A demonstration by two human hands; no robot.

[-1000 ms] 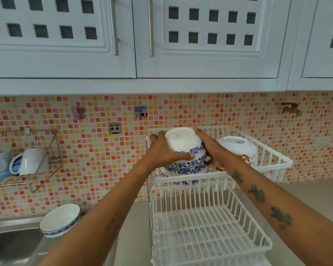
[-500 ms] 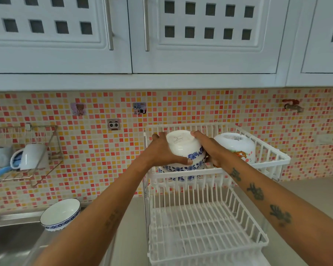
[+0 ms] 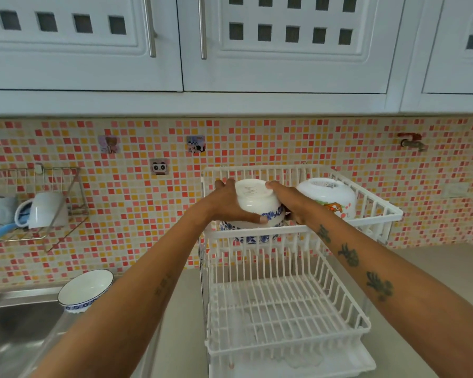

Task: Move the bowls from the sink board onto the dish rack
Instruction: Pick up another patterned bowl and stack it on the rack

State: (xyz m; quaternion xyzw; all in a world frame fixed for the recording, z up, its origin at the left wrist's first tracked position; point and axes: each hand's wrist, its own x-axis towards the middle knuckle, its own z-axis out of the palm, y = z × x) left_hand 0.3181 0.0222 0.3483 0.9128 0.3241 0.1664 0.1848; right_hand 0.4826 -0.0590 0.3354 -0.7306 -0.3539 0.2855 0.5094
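Observation:
An upside-down white bowl with a blue floral rim sits in the upper tier of the white dish rack, on top of another blue-patterned bowl. My left hand grips its left side and my right hand its right side. A second upturned white bowl with an orange print stands to the right in the same tier. One more blue-rimmed bowl rests upright on the sink board at lower left.
The rack's lower tier holds nothing, with a drip tray under it. A steel sink lies at lower left. A wall wire shelf holds a white mug. White cabinets hang overhead, and a tap juts from the tiled wall.
Both hands have lowered the upturned bowl down onto the stacked bowl in the upper tier. The bowl on the sink board has not moved.

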